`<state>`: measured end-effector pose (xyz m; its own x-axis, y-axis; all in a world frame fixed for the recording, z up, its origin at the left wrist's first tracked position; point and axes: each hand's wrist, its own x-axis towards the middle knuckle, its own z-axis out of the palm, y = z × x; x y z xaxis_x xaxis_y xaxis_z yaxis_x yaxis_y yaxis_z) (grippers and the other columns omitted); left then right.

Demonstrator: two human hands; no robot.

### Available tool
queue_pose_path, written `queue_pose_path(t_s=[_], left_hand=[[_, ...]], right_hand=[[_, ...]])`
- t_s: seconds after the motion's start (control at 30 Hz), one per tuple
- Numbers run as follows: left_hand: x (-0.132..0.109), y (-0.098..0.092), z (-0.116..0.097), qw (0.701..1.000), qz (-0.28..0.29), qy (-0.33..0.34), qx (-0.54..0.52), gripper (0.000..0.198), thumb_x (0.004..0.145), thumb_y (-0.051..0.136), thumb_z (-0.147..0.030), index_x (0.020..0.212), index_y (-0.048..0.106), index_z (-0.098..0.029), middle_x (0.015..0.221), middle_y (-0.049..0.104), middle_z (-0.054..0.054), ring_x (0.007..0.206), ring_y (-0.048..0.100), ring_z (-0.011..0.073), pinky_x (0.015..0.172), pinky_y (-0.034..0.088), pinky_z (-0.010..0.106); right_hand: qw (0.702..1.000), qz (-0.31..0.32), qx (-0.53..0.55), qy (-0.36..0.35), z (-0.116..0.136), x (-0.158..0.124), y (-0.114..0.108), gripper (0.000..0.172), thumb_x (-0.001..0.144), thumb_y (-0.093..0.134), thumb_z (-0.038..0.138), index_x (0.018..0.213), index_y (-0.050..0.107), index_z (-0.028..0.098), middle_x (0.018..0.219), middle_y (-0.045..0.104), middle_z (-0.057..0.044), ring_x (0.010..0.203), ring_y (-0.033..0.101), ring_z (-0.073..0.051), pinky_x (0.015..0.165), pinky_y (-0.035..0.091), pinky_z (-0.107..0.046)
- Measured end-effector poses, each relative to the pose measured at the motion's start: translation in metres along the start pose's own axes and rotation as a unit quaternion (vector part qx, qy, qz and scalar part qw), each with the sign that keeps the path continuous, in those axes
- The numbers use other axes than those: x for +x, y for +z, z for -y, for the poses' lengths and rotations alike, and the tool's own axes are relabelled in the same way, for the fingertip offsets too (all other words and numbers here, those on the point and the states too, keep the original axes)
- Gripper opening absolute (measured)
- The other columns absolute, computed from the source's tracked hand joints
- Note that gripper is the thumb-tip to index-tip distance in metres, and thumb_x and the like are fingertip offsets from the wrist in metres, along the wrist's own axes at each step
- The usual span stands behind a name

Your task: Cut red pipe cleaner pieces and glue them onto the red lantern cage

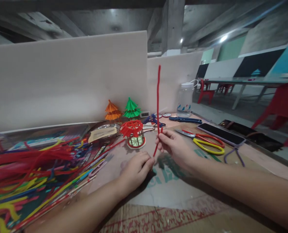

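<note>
A long red pipe cleaner (158, 97) stands almost upright over the cardboard work surface (163, 191). My right hand (171, 145) is closed around it near its lower part. My left hand (137, 168) pinches its bottom end, fingers pressed together. Just behind the hands sits a small round pavilion model (134, 133) with a red pipe-cleaner roof.
A big heap of coloured pipe cleaners (29, 174) lies at the left. Yellow-and-red scissors (204, 140), a phone (221, 134), blue pliers (185, 120) and a plastic bottle (185, 98) are at the right. Orange (112, 111) and green (131, 108) paper trees stand by the white partition (66, 81).
</note>
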<state>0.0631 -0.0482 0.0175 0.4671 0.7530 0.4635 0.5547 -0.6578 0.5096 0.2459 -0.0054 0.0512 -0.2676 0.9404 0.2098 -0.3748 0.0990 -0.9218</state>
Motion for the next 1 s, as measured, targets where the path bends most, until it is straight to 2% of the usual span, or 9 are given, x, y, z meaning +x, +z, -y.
queue_pose_path(t_s=[0.1,0.2,0.27,0.37,0.5,0.6,0.77,0.9,1.0], left_hand=[[-0.005,0.0,-0.006,0.993,-0.03,0.084,0.08,0.038,0.101,0.04,-0.029,0.07,0.058,-0.018,0.078,0.064,0.005,0.077,0.059,0.0192,0.072,0.047,0.032],[-0.008,0.003,-0.011,0.966,-0.105,0.158,0.174,0.022,0.098,0.046,-0.017,0.107,0.066,-0.016,0.12,0.068,0.013,0.114,0.059,0.0248,0.096,0.047,0.04],[-0.008,0.004,-0.012,0.942,-0.139,0.201,0.23,0.034,0.098,0.048,-0.013,0.13,0.057,-0.013,0.137,0.062,0.015,0.132,0.051,0.0252,0.108,0.041,0.042],[-0.007,-0.002,-0.011,0.922,-0.125,0.269,0.25,0.035,0.099,0.048,-0.011,0.133,0.056,-0.014,0.128,0.07,0.009,0.127,0.056,0.0185,0.111,0.038,0.036],[-0.007,-0.019,-0.016,0.91,-0.129,0.332,0.211,0.026,0.101,0.047,-0.014,0.121,0.064,-0.017,0.112,0.077,0.005,0.109,0.065,0.0152,0.106,0.039,0.032],[-0.007,-0.019,-0.02,0.921,-0.147,0.31,0.186,0.022,0.1,0.049,-0.014,0.109,0.068,-0.02,0.097,0.079,0.002,0.093,0.066,0.015,0.101,0.04,0.033],[-0.009,0.001,-0.011,0.95,-0.108,0.258,0.139,0.022,0.097,0.048,-0.01,0.099,0.068,-0.02,0.078,0.074,0.001,0.074,0.062,0.0154,0.084,0.044,0.031],[-0.01,0.006,0.0,0.995,-0.053,0.064,0.063,0.025,0.101,0.044,-0.024,0.092,0.068,-0.021,0.079,0.074,0.003,0.071,0.065,0.0166,0.069,0.045,0.028],[-0.007,0.003,0.003,0.995,-0.056,-0.078,-0.001,0.028,0.102,0.039,-0.031,0.1,0.065,-0.021,0.085,0.072,0.004,0.077,0.066,0.0183,0.07,0.047,0.028]], right_hand=[[0.998,-0.051,-0.017,-0.023,0.002,0.008,-0.007,0.039,0.068,0.084,0.045,0.082,0.06,0.018,0.07,0.066,0.001,0.051,0.055,-0.008,0.046,0.042,-0.02],[0.998,-0.029,-0.055,-0.003,-0.011,0.002,-0.004,0.032,0.072,0.077,0.043,0.083,0.059,0.019,0.069,0.064,0.002,0.051,0.053,-0.01,0.048,0.042,-0.022],[0.996,0.014,-0.084,0.001,-0.024,-0.007,0.003,0.022,0.071,0.073,0.034,0.083,0.061,0.019,0.071,0.065,0.001,0.059,0.057,-0.013,0.055,0.046,-0.025],[0.993,0.048,-0.104,-0.02,-0.037,-0.021,0.012,0.021,0.062,0.065,0.019,0.083,0.062,0.02,0.078,0.067,0.0,0.072,0.061,-0.016,0.067,0.05,-0.027],[0.991,0.082,-0.103,0.003,-0.039,-0.029,0.018,0.021,0.06,0.064,0.018,0.08,0.061,0.021,0.073,0.064,0.002,0.066,0.057,-0.014,0.065,0.048,-0.026],[0.991,0.082,-0.102,0.005,-0.036,-0.027,0.019,0.017,0.068,0.071,0.03,0.077,0.06,0.02,0.072,0.063,0.002,0.066,0.057,-0.013,0.063,0.048,-0.026],[0.997,0.03,-0.072,0.006,-0.015,-0.007,0.006,0.036,0.071,0.078,0.047,0.081,0.057,0.02,0.07,0.064,0.002,0.052,0.054,-0.011,0.05,0.045,-0.026],[0.997,-0.034,-0.04,-0.054,0.012,0.008,-0.006,0.039,0.068,0.084,0.045,0.082,0.059,0.018,0.075,0.066,0.0,0.053,0.056,-0.009,0.048,0.044,-0.022],[0.998,-0.017,-0.031,-0.045,0.018,0.005,-0.003,0.038,0.07,0.084,0.045,0.082,0.059,0.018,0.074,0.067,0.001,0.052,0.055,-0.008,0.046,0.043,-0.021]])
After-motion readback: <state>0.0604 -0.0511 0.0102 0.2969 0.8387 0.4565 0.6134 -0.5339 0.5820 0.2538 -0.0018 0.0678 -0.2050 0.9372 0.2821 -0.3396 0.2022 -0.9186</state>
